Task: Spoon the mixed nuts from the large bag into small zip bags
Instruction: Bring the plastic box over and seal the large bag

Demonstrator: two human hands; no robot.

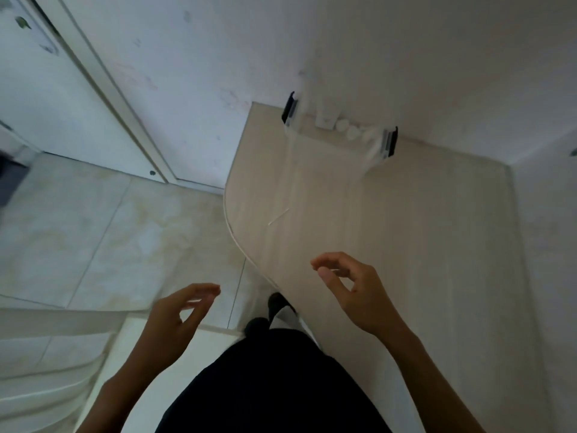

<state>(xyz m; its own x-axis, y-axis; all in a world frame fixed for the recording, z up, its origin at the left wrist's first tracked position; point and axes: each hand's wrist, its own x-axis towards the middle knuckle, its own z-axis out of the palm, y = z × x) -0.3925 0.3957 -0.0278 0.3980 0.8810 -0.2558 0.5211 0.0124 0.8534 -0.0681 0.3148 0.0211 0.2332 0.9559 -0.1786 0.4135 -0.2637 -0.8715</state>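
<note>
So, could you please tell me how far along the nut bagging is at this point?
Nothing looks done: no nuts, spoon or zip bags show. Both the left hand and right hand hold nothing, fingers loosely curled. The pale wooden table carries only a clear plastic box with black clips by the wall. All the spooning remains.

This looks like a room in a home. A pale wood-grain bench [390, 229] with a rounded edge is fitted into a corner of plain white walls [343, 42]. The floor [93, 229] is laid with glossy cream tiles, marbled in pattern. A white door [37, 89] in a white frame stands to the left. A clear plastic storage box [340, 135] with black clip handles sits on the bench against the wall, and a white plastic chair [46, 354] stands nearby.
</note>
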